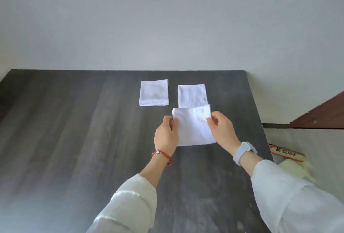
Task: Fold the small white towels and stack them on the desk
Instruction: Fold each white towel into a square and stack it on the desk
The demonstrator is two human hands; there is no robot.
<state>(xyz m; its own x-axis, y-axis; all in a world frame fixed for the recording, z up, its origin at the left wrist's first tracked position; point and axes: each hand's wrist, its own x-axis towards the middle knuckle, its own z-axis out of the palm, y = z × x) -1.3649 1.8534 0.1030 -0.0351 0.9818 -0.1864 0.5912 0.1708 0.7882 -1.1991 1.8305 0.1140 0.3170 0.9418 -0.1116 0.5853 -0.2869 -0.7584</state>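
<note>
Third towel in hand, two folded.
Left hand (165, 134) and right hand (222, 130) pinch the held towel (194, 126) above the desk (74, 121); folded towels (154, 93) lie unstacked near its far edge.

You sit in what looks like a plain room at home or a small office. Under your hands lies a dark wood-grain desk (74, 139), pushed against a bare pale wall (167, 19) beyond them. To the right of your right hand, off the desk's edge, stand a reddish-brown piece of furniture (323, 115) and a printed bag (286, 153) on the floor.
</note>
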